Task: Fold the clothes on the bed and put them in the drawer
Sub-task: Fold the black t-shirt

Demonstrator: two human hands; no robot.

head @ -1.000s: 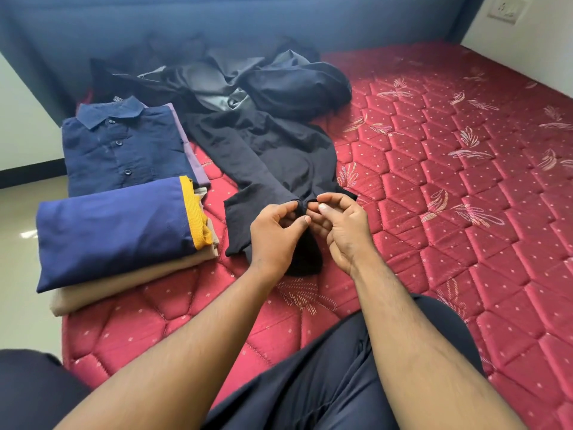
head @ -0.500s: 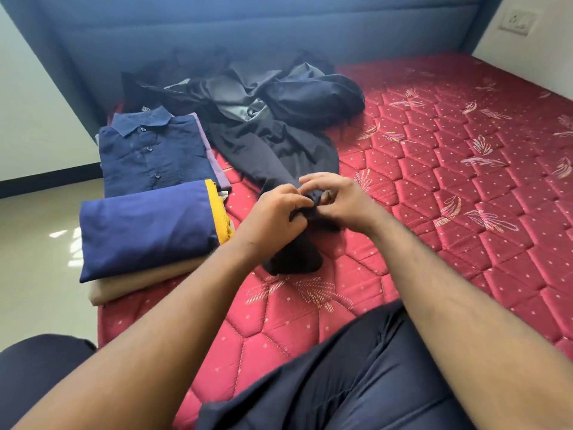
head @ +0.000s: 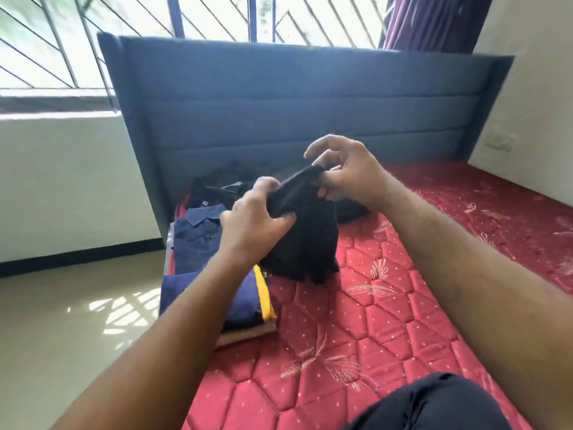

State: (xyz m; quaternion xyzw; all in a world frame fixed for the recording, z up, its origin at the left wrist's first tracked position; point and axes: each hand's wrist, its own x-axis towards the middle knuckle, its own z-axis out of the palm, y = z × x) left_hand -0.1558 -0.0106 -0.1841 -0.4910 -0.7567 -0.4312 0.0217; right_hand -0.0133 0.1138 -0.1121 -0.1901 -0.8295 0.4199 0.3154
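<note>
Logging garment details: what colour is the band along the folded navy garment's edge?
Yellow band on the folded navy garment, clearest in the head view.

No legible text, label, brand, number or sign in the head view. Surfaces checked: the dark garment, the folded shirts at left centre, the headboard, the wall plate at right. All are bare of print or too blurred to read.
</note>
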